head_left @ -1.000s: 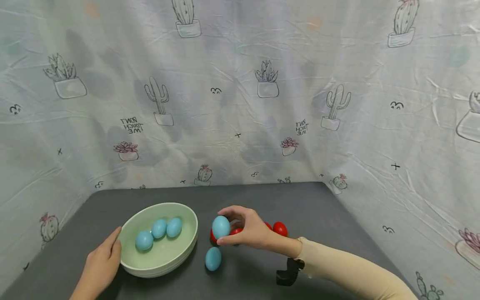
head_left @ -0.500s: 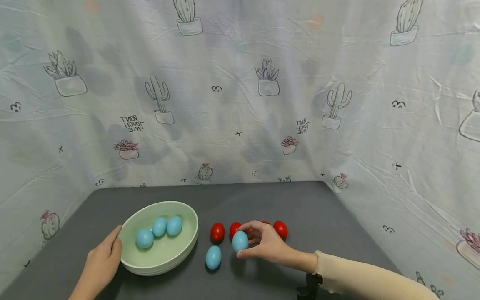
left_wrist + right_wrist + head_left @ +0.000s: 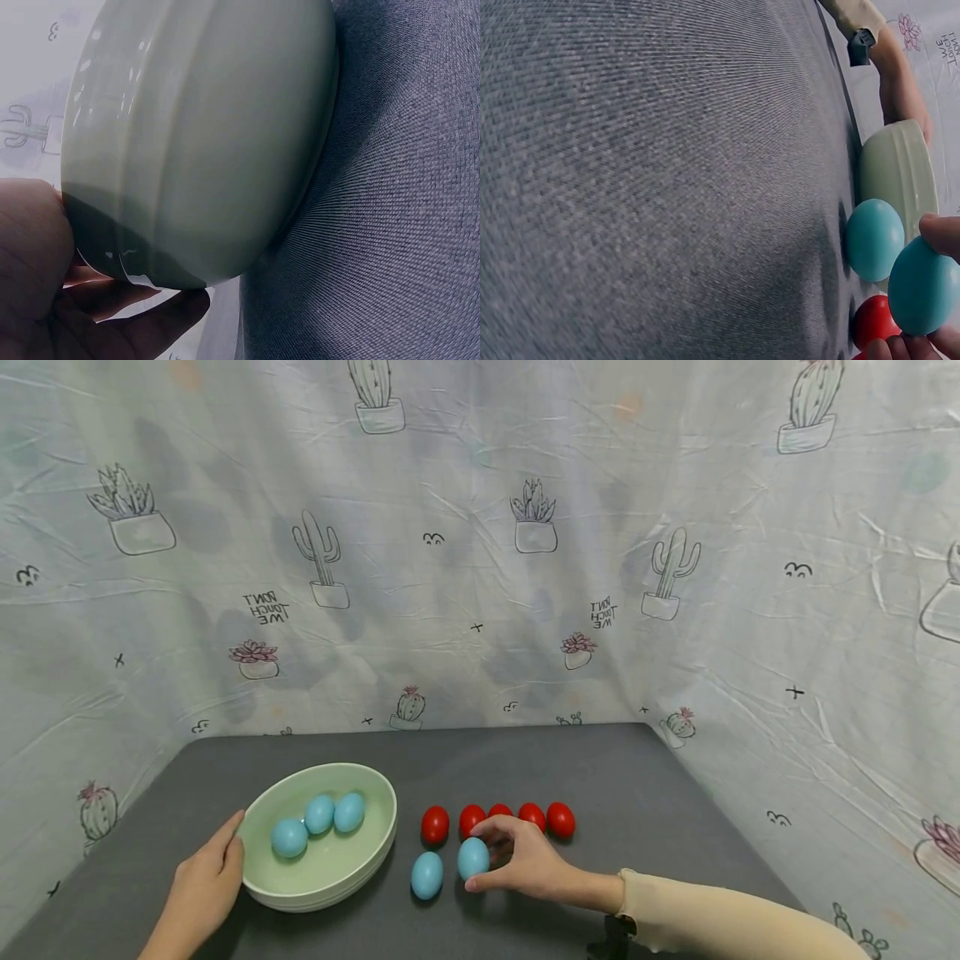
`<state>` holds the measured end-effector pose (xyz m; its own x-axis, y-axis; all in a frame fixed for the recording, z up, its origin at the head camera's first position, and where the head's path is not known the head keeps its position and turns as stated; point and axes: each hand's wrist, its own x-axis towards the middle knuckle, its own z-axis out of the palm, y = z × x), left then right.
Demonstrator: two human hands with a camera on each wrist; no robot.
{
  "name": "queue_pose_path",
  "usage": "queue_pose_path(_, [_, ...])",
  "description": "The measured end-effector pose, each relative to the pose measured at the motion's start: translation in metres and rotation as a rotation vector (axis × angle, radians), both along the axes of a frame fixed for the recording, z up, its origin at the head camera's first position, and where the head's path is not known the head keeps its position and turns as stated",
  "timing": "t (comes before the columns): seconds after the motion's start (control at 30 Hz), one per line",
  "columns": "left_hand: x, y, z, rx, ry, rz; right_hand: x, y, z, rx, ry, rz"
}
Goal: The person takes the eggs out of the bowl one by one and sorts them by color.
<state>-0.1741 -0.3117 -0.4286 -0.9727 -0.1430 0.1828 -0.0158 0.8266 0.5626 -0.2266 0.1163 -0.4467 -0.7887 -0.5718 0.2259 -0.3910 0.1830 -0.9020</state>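
blue egg (image 3: 472, 859) within right grip (image 3: 528, 862)

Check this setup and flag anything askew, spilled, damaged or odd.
One oddity: the lettering on the cactus-print backdrop runs backwards, like a mirror image. Nothing looks spilled or cracked among the blue eggs, red eggs and pale green bowl.

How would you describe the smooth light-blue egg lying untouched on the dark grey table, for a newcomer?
On the table, find the round pale-green bowl at the person's left hand. To its right, nearer the person than the leftmost glossy red egg, lies the smooth light-blue egg. It is the only blue egg neither inside the bowl nor held by the right hand.
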Motion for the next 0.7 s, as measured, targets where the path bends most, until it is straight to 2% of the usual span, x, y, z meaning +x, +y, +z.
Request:
queue_pose_path(0.27, [-0.0006,-0.0002,-0.0002,0.003,-0.01,0.001,0.0006,-0.0029,-0.0037,0.017,0.02,0.007])
queue_pose_path(0.7, [0.0002,-0.0011,0.0003,0.001,-0.016,0.0,0.0046,-0.005,-0.0059,0.059,0.043,-0.028])
